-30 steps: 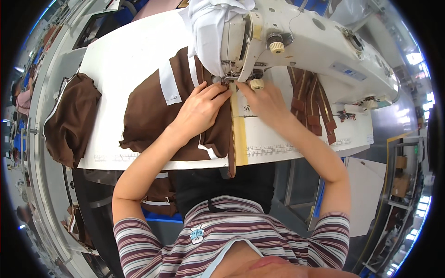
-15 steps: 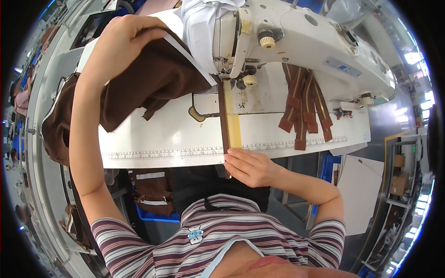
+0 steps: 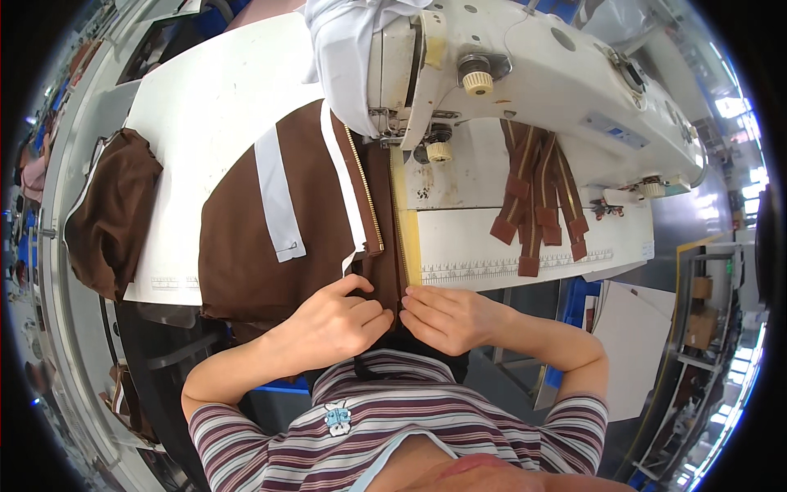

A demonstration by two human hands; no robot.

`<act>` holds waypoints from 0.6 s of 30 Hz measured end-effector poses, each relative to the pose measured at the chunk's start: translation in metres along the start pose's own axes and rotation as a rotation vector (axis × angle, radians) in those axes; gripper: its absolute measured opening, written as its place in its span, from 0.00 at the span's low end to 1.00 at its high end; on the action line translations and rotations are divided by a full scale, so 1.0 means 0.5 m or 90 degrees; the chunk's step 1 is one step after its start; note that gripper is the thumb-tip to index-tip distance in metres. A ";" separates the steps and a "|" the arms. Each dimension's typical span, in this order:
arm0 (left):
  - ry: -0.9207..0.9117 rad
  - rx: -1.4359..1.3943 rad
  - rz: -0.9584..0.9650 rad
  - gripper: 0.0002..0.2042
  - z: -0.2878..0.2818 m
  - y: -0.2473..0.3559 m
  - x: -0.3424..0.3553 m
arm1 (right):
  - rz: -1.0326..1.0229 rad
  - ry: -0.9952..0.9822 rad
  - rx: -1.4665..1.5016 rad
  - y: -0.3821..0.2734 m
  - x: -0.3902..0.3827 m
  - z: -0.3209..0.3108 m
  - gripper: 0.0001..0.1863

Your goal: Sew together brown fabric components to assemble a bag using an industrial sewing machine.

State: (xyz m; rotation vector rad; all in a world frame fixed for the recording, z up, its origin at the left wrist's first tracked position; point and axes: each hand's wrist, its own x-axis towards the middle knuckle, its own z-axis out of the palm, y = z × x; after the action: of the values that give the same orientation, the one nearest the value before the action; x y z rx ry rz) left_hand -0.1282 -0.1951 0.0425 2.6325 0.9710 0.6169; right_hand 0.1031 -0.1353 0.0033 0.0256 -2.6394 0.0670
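Observation:
A brown fabric piece (image 3: 234, 201) lies spread to the left of the sewing machine's needle area, with a gold-toothed zipper (image 3: 366, 190) and a white strip along its right side. My left hand (image 3: 348, 321) is closed on the fabric's lower right corner, at the table's front edge. Beside it, my right hand (image 3: 447, 318) pinches the lower end of a brown zipper tape (image 3: 401, 246), which runs up toward the presser foot (image 3: 395, 141). Fabric and zipper tape lie side by side, and my fingers hide their lower ends.
The white sewing machine (image 3: 557, 74) arches over the right of the table, a pale cloth (image 3: 340, 66) draped on its head. Several brown zippers (image 3: 537, 193) lie to the right. Another bunched brown fabric piece (image 3: 119, 213) rests at the far left, and yellow tape (image 3: 410, 234) marks the table.
My left hand has come down from the upper left to the front edge, bringing the fabric flat against the zipper tape. My right hand has slid slightly nearer to me.

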 end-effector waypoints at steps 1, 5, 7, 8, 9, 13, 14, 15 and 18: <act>0.008 0.014 0.003 0.08 -0.003 0.000 -0.001 | -0.001 -0.003 0.000 0.000 0.002 -0.002 0.13; 0.015 0.024 -0.014 0.08 -0.005 -0.004 -0.008 | -0.002 -0.023 -0.001 -0.001 0.010 -0.006 0.13; 0.027 0.020 -0.009 0.07 -0.001 -0.012 -0.007 | 0.000 -0.024 -0.008 0.005 0.012 -0.002 0.13; 0.034 0.017 -0.004 0.07 0.001 -0.017 -0.006 | -0.003 -0.027 -0.008 0.010 0.014 0.000 0.13; 0.038 0.016 -0.005 0.07 0.000 -0.024 -0.005 | 0.002 -0.027 -0.005 0.015 0.017 0.001 0.13; 0.061 -0.025 -0.010 0.06 -0.002 -0.053 0.005 | 0.012 -0.042 0.015 0.043 0.028 0.000 0.12; 0.071 -0.033 -0.016 0.06 0.000 -0.061 0.007 | 0.012 -0.042 0.018 0.049 0.030 0.001 0.12; 0.070 -0.035 -0.018 0.06 0.002 -0.068 0.010 | 0.028 -0.052 0.025 0.054 0.032 0.003 0.12; 0.083 -0.023 -0.011 0.07 0.006 -0.092 0.020 | 0.064 -0.070 0.030 0.065 0.039 0.004 0.12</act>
State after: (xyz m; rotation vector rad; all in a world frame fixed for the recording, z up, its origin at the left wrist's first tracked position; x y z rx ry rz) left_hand -0.1453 -0.1548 0.0251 2.5773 1.0081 0.8025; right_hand 0.0842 -0.1033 0.0093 -0.0898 -2.7477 0.1673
